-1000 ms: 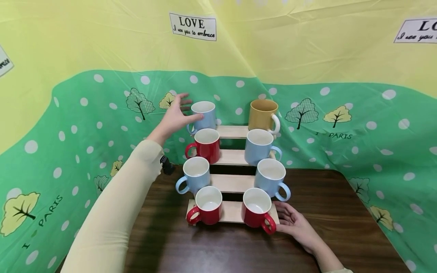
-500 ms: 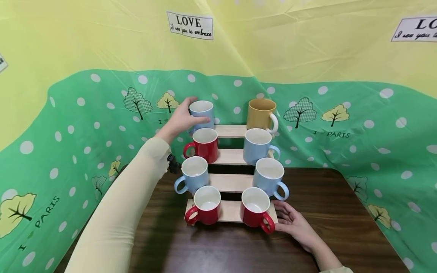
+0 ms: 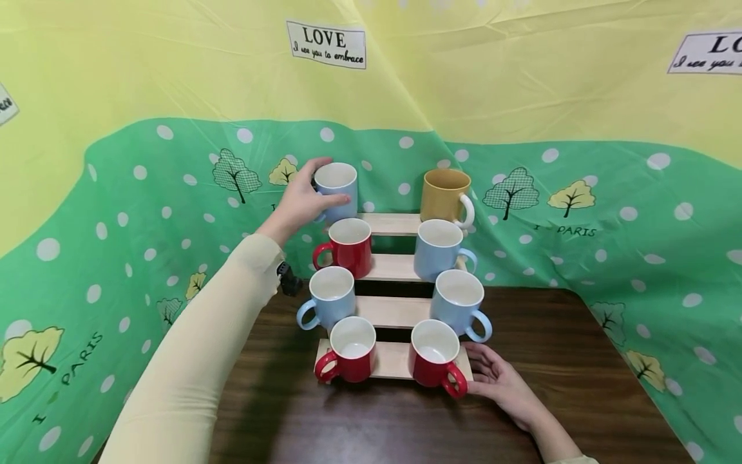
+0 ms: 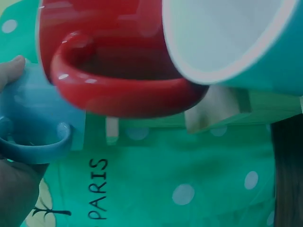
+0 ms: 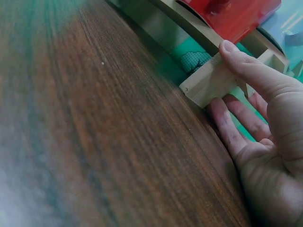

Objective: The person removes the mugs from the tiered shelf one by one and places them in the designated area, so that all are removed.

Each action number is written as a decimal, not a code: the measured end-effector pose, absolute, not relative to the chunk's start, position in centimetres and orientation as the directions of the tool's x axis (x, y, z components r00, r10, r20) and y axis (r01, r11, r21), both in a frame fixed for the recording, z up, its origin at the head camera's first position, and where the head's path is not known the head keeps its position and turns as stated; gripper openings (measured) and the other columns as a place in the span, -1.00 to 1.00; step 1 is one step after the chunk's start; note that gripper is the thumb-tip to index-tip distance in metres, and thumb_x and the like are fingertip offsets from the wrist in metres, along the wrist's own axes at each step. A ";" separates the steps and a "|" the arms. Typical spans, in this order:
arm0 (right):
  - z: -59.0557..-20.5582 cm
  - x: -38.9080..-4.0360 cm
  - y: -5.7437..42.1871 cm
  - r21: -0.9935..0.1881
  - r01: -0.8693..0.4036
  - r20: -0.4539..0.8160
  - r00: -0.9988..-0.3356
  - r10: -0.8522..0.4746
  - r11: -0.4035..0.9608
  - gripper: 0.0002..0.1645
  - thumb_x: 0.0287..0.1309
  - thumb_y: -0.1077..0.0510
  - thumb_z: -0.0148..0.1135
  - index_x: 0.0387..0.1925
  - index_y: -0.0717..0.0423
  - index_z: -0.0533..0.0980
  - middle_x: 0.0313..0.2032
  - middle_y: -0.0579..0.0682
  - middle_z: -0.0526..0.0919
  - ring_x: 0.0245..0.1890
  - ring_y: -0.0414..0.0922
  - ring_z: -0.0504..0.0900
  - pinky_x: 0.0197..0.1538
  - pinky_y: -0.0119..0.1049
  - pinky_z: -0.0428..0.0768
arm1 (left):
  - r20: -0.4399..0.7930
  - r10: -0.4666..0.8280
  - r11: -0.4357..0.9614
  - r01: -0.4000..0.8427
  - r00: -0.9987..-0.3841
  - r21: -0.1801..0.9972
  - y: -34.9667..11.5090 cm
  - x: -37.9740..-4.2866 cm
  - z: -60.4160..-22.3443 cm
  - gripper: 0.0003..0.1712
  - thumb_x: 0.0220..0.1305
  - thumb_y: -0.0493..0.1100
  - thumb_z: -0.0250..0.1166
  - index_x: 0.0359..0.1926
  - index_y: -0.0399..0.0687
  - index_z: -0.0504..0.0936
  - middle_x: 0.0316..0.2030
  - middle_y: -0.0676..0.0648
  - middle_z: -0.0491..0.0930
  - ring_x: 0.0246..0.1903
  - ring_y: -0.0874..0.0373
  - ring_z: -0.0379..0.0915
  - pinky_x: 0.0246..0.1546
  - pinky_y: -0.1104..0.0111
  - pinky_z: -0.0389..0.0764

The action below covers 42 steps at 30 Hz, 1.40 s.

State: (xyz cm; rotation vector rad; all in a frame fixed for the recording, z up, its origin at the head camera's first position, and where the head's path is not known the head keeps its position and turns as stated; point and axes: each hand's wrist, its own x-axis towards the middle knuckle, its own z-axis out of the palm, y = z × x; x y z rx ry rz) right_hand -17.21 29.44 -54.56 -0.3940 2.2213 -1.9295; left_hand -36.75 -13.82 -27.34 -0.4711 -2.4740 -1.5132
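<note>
At the top left of a four-tier wooden rack (image 3: 394,312), my left hand (image 3: 301,200) grips a light blue mug (image 3: 348,211), thumb across its front and fingers behind. The mug's handle (image 4: 38,151) points down toward the palm in the left wrist view, and the mug sits slightly above the top tier. My right hand (image 3: 507,383) pinches the front right corner of the rack, its thumb on the wooden end piece (image 5: 206,85) and fingers beneath. Beside that thumb stands a red mug (image 3: 431,361).
A mustard mug (image 3: 443,200) with a white handle stands top right. Lower tiers carry red mugs (image 3: 350,251) and light blue mugs (image 3: 437,251), two per tier. The dark wooden table (image 3: 551,341) meets a green and yellow curtain (image 3: 580,148) behind.
My left hand has closed round the top left blue mug, then raised it slightly and shifted it a little left. My right hand stays on the rack's corner.
</note>
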 end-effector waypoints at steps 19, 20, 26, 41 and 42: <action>-54.5 -17.1 29.7 -0.987 -0.027 -0.018 -0.961 -0.275 0.158 -0.05 0.29 0.32 0.53 0.57 0.33 0.23 0.48 0.39 0.40 0.27 -0.36 0.60 0.23 -0.37 0.67 | 0.462 0.095 0.355 0.463 -0.882 0.812 -17.5 -34.0 -24.8 0.05 0.16 -0.06 0.72 0.60 0.09 0.40 0.36 -0.11 0.53 0.27 -0.06 0.52 0.27 -0.02 0.57; -54.5 -17.1 29.7 -0.987 -0.027 -0.017 -0.962 -0.273 0.156 -0.05 0.29 0.32 0.53 0.57 0.33 0.23 0.48 0.38 0.41 0.27 -0.36 0.60 0.23 -0.36 0.67 | 0.465 0.087 0.357 0.463 -0.881 0.811 -17.7 -33.8 -24.7 0.05 0.15 -0.06 0.72 0.60 0.10 0.40 0.36 -0.11 0.54 0.27 -0.05 0.53 0.27 -0.02 0.57; -54.5 -17.0 29.6 -0.987 -0.040 -0.006 -0.960 -0.280 0.156 -0.04 0.30 0.32 0.53 0.57 0.35 0.23 0.46 0.38 0.43 0.27 -0.34 0.61 0.22 -0.36 0.67 | 0.484 0.052 0.354 0.469 -0.874 0.809 -18.9 -32.0 -24.7 0.05 0.15 -0.07 0.73 0.60 0.08 0.41 0.37 -0.07 0.53 0.27 -0.02 0.52 0.28 0.00 0.57; -54.4 -17.3 29.5 -0.987 -0.003 -0.046 -0.955 -0.294 0.162 -0.03 0.31 0.29 0.53 0.59 0.32 0.21 0.50 0.39 0.38 0.28 -0.34 0.60 0.25 -0.36 0.65 | 0.537 -0.041 0.381 0.483 -0.843 0.788 -21.6 -28.0 -28.5 0.01 0.15 -0.16 0.72 0.57 0.05 0.43 0.36 -0.07 0.55 0.28 0.01 0.50 0.26 0.09 0.56; -54.4 -17.3 29.5 -0.987 -0.003 -0.045 -0.954 -0.295 0.162 -0.03 0.31 0.29 0.53 0.59 0.32 0.20 0.50 0.39 0.37 0.29 -0.34 0.59 0.25 -0.36 0.65 | 0.546 -0.048 0.387 0.488 -0.836 0.782 -21.7 -28.0 -28.9 0.01 0.15 -0.17 0.72 0.56 0.05 0.44 0.36 -0.08 0.55 0.28 0.01 0.50 0.27 0.09 0.55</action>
